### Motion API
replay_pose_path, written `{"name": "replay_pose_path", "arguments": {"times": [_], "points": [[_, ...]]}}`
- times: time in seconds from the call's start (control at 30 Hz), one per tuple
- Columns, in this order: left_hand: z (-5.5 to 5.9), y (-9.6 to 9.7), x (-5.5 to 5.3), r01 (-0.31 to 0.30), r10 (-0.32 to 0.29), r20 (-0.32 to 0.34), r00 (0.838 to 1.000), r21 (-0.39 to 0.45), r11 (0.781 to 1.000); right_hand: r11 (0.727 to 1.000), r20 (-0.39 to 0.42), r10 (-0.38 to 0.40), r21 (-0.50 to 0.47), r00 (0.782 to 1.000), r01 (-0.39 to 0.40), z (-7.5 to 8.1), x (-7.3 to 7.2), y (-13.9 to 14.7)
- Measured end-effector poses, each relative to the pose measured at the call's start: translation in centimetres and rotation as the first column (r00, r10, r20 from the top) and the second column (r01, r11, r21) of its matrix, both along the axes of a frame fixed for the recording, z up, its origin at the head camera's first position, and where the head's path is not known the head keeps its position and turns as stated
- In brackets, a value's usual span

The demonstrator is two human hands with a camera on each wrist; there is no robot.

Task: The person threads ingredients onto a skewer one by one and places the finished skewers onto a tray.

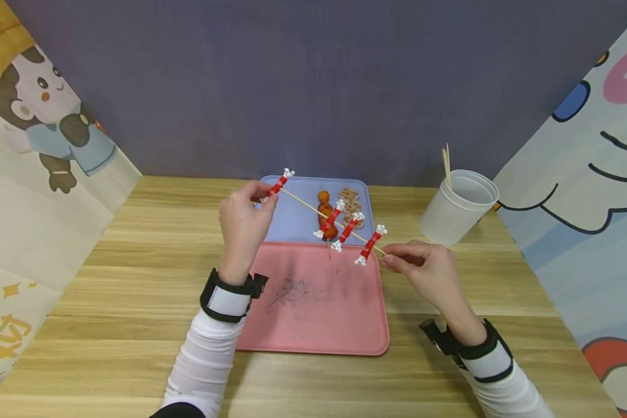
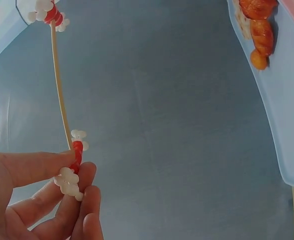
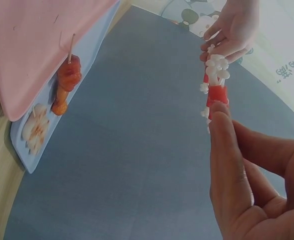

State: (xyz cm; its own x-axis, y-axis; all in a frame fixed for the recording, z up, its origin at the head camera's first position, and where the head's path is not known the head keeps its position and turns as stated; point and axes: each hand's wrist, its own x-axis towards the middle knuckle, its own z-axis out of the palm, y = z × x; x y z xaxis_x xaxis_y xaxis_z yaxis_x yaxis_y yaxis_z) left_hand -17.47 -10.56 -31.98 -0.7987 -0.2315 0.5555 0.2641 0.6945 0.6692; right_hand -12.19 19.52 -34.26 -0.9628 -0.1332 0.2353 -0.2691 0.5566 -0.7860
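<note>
A thin wooden skewer (image 1: 304,202) slants in the air above the trays, lower at its right end. Near that end it runs through three red rolls (image 1: 348,231) with white knobbly tips, like wrapped enoki mushrooms. My left hand (image 1: 247,223) pinches another such roll (image 2: 77,152) at the skewer's upper left end, between thumb and fingers. The other end of the stick is held by my right hand (image 1: 423,268), thumb against fingers, just beyond the last roll. In the right wrist view, the nearest roll (image 3: 217,93) hides most of the skewer.
Below the skewer lies a pink tray (image 1: 319,334) with dark marks. Behind it, a blue tray (image 1: 287,223) carries a skewer of glossy orange-brown pieces (image 1: 324,203) and pale browned slices (image 1: 350,203). A white bucket (image 1: 446,217) with upright sticks (image 1: 446,165) stands at right. A grey wall (image 1: 313,87) rises behind.
</note>
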Motion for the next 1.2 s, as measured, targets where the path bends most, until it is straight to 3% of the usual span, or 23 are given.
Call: {"name": "replay_pose_path", "arguments": {"times": [0.6, 0.77, 0.9, 1.03, 1.2], "points": [[-0.6, 1.0, 0.0, -0.008, 0.002, -0.045, 0.999, -0.117, 0.993, 0.999, -0.011, -0.002, 0.033, 1.0, 0.003, -0.2, 0.2, 0.0], [-0.7, 1.1, 0.0, -0.008, 0.003, -0.046, 0.999, -0.115, 0.993, 0.999, -0.028, 0.006, 0.05, 1.0, -0.005, -0.3, 0.2, -0.1], [-0.8, 1.2, 0.1, 0.047, -0.048, -0.009, 0.999, -0.093, 0.995, 0.999, -0.025, 0.011, 0.048, 1.0, -0.01, -0.3, 0.2, -0.2], [-0.9, 2.1, 0.4, 0.124, -0.121, 0.045, 0.992, -0.089, 0.988, 0.999, 0.028, 0.045, -0.02, 0.999, -0.044, -0.4, 0.2, -0.5], [-1.0, 3.1, 0.7, 0.131, -0.125, 0.057, 0.991, -0.116, 0.985, 0.996, 0.058, 0.052, -0.074, 0.997, -0.048, -0.5, 0.2, -0.5]]}}
